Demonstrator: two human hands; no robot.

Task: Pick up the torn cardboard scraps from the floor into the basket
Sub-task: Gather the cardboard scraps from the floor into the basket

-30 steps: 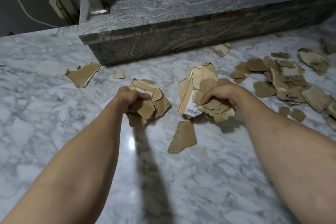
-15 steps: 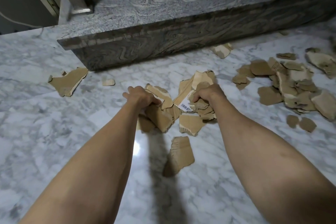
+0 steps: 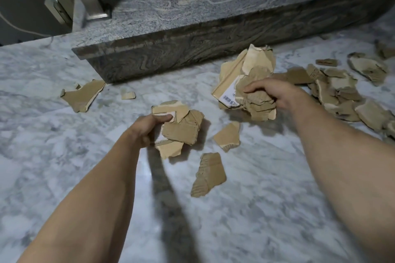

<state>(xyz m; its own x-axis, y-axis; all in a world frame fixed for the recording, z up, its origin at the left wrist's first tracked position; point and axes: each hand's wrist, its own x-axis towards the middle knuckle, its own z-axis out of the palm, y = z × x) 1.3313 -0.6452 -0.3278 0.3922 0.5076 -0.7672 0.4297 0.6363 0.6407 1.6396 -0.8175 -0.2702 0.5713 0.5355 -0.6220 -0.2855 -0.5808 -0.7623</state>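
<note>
Head view shows both of your fists loaded: your left hand (image 3: 147,128), at centre frame, has thumb and fingers curled around a fan of torn scraps (image 3: 178,129), and your right hand (image 3: 275,95), right of centre, clutches a thicker wad (image 3: 245,83) that includes a piece with a barcode label. I judge both bundles loose, so squeeze them flat and carry them level before going for more. Two stray pieces (image 3: 209,175) lie on the marble floor (image 3: 64,156) just below your hands, one more (image 3: 83,96) sits at mid left beside the grey stone step (image 3: 192,28), and a large heap (image 3: 342,96) waits at the right edge. No basket is in view, so find it first. Both forearms reach forward, wrists bent down
</note>
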